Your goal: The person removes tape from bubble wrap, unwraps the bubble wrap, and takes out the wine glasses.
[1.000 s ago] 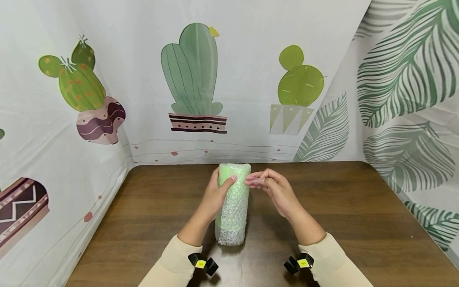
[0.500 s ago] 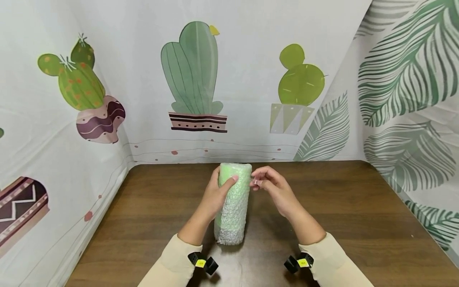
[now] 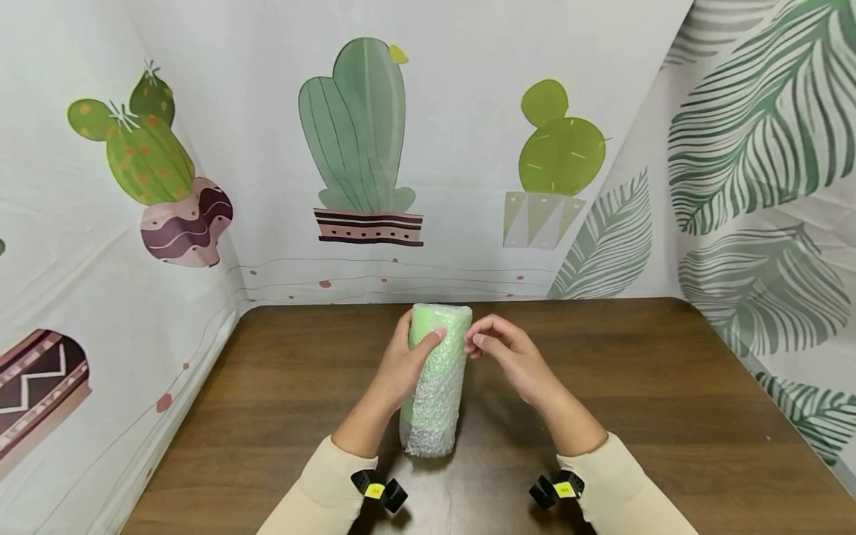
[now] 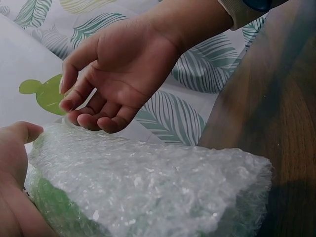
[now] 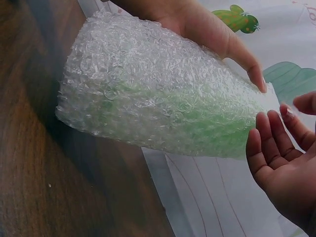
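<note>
- Two hands, one bubble-wrapped green cylinder (image 3: 436, 379), one wooden counter (image 3: 281, 386), two cream sleeves (image 3: 321, 483), two black wrist cameras (image 3: 379, 492).
- Backdrop cloth (image 3: 461, 148) behind: three whole potted cactus prints (image 3: 368, 141), plus a cut-off pot print (image 3: 47, 386) at far left.
- Cylinder is mid-counter between the hands, leaning away from the person, lower end nearest the body; cannot tell whether that end touches the counter.
- Left hand (image 3: 403, 365): grip wrapped on the cylinder's upper left side, thumb across the front.
- Right hand (image 3: 511, 353): grip narrow, fingers loosely bent at the cylinder's upper right edge; cannot tell if thumb and index pinch any clear film.
- Versus a second ago: right fingers more bent, thumb tip drawn back from the cylinder; cylinder's top shifted slightly right. Left grip about the same.
- Edges: counter's far edge runs along the cloth, rounded corners both ends; cylinder's top reaches about to that edge in the head view.
- Room: counter spreads wide outside both forearms; gap between forearms in front of the cylinder.
</note>
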`<move>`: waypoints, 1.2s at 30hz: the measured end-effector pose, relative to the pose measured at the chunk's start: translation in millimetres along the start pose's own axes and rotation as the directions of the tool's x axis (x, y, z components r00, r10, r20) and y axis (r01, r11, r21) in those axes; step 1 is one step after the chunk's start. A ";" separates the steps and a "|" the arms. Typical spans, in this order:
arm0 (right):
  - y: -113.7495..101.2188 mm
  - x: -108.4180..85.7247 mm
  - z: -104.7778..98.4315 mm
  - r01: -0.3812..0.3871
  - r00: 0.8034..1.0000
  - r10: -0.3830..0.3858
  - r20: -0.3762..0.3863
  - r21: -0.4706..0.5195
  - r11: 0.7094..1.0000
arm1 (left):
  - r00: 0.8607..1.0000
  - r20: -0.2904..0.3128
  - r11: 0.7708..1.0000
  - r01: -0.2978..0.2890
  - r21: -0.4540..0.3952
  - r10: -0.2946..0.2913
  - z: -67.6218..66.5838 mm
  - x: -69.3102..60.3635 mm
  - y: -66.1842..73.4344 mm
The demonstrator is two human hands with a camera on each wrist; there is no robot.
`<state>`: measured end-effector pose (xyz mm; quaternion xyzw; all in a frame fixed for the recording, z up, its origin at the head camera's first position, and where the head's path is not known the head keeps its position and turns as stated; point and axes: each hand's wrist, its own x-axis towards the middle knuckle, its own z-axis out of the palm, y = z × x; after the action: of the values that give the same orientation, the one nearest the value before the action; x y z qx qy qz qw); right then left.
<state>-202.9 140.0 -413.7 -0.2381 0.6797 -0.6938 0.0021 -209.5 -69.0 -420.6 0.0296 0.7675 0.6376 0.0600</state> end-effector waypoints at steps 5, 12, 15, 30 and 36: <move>0.2 0.3 1.7 -0.019 0.999 0.019 -0.026 0.023 1.000 | 1.000 0.008 1.000 -0.006 -0.010 0.007 0.5 0.5 -1.8; 2.1 1.1 2.6 -0.027 0.998 0.028 -0.061 0.020 0.999 | 1.000 0.025 1.000 -0.009 -0.030 0.009 2.4 1.2 -3.1; 3.8 1.1 2.6 -0.032 0.997 0.033 -0.074 0.022 0.999 | 1.000 0.027 0.999 -0.008 -0.031 0.009 2.8 1.1 -3.4; 4.4 1.7 4.1 -0.041 0.997 0.045 -0.069 0.057 0.998 | 0.999 0.053 1.000 -0.002 -0.016 0.003 2.7 1.9 -5.5; 5.6 2.1 4.1 -0.045 0.997 0.050 -0.067 0.073 0.996 | 0.998 0.050 0.999 -0.022 -0.029 0.023 4.3 0.1 -3.2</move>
<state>-205.2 135.0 -418.5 -0.1978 0.6594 -0.7253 0.0036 -208.9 -65.4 -424.5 0.0534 0.7562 0.6481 0.0726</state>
